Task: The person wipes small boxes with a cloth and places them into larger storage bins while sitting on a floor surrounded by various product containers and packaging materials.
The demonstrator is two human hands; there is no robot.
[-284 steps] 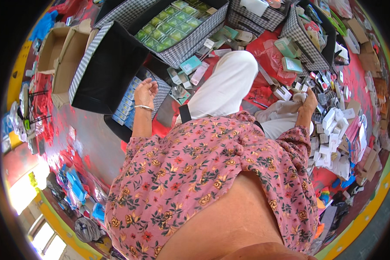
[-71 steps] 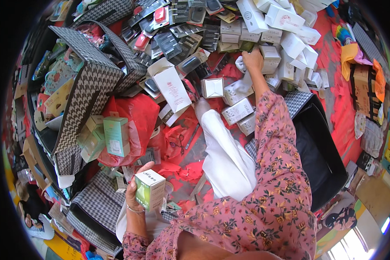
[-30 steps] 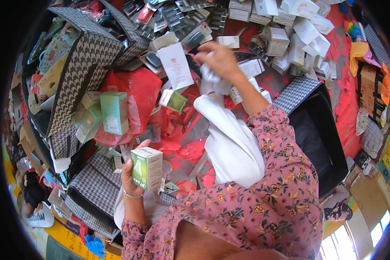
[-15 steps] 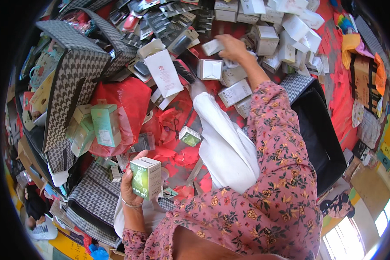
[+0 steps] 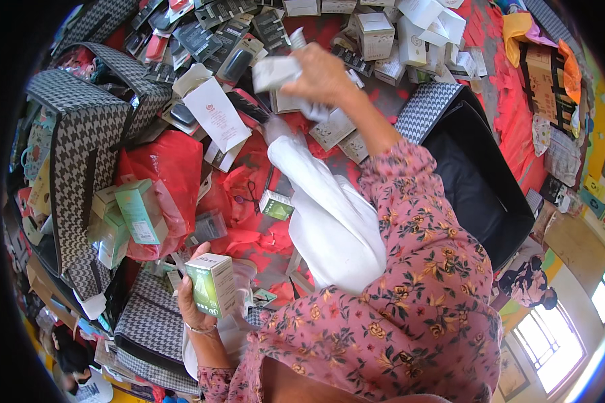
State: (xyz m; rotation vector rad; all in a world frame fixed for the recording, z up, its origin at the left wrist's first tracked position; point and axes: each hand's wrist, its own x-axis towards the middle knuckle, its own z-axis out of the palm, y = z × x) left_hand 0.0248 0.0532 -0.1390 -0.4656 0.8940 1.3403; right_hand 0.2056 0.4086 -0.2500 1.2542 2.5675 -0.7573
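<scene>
My left hand wraps thumb and fingers around a small green-and-white carton, held upright with its printed face turned toward me, as if for reading. My right hand is stretched far forward, closed around a white box lifted clear of the heap on the floor. Beyond that hand lie more white cartons; to its left, dark flat blister packs and a white leaflet. Between my hands a small green packet rests on crumpled red plastic. Left of my left hand, a pale green carton with a white label leans against a houndstooth storage box. A black-lined houndstooth box stands open to the right of my right forearm.
</scene>
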